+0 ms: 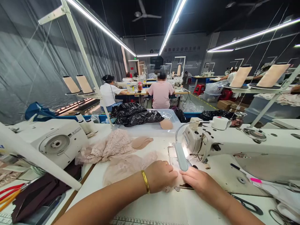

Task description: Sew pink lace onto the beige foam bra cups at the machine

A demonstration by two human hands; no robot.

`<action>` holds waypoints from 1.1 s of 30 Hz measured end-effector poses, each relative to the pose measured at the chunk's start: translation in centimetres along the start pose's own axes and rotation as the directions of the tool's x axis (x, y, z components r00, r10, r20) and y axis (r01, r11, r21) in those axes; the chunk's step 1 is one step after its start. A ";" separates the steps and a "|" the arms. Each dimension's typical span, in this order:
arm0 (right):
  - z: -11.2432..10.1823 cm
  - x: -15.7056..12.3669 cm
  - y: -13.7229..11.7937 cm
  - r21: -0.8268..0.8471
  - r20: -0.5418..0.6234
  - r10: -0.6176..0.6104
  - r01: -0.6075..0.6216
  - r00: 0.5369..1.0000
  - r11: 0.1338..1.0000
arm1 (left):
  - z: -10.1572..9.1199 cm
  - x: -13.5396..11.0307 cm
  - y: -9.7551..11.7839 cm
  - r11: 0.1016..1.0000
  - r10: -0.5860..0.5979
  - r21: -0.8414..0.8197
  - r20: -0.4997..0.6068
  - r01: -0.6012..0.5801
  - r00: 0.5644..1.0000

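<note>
Two people (160, 95) sit beyond the white table (159, 206), its fabric (126, 168) apparently mesh.

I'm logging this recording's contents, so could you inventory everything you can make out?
Sewing machines: two near, more beyond, white, left and right
Lamp: one, grey, right machine
Sheer fabric: count unclear, pale pink, table
Lace: one heap, pale pink, farther back
Pads: count unclear, tan, table and bin
Bin: one, clear, table's far side
Bags: several, black, around bin
Thread cones: four near, peach, stands
Dark cloth: one heap, maroon, lower left
Other people: several, white and pink tops nearest, ahead
Lights: several, white, overhead
Curtain: one, grey, left
Bracelet: one, gold, left wrist
Left hand: one, bare, at sheer fabric
Right hand: one, bare, near lamp
</note>
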State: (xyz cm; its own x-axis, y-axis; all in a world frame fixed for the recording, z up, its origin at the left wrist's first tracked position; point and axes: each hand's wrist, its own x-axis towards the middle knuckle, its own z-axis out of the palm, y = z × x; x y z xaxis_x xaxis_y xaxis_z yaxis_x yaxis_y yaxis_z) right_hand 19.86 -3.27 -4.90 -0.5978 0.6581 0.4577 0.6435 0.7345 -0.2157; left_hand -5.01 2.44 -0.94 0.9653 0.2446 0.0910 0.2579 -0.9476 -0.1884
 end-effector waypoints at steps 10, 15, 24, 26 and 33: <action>-0.7 -1.5 1.3 0.043 0.039 0.068 -0.070 0.997 0.997 | 3.0 1.1 0.4 0.997 -0.060 -0.056 -0.184 0.050 0.981; -1.4 -1.5 1.1 0.103 0.096 0.100 -0.109 0.990 0.989 | 3.2 1.6 0.6 0.994 -0.094 -0.076 -0.150 0.083 0.984; -2.1 -1.4 0.8 0.130 0.097 0.130 -0.142 0.987 0.981 | 3.8 2.0 0.9 0.993 -0.084 -0.103 -0.201 0.064 0.976; -2.1 -1.4 0.9 0.130 0.109 0.132 -0.146 0.985 0.981 | 3.6 2.1 1.0 0.993 -0.088 -0.098 -0.198 0.069 0.976; -1.9 -1.6 1.1 0.117 0.141 0.126 -0.143 0.982 0.983 | 2.9 2.2 1.2 0.987 -0.113 -0.131 -0.152 0.093 0.982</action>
State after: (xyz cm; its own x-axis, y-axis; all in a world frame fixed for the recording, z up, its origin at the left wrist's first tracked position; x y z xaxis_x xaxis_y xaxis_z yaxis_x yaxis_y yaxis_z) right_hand 22.46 -3.82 -4.26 -0.5735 0.7621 0.3006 0.6619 0.6473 -0.3781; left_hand -2.43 2.43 -3.75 0.9126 0.3157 0.2596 0.3391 -0.9394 -0.0497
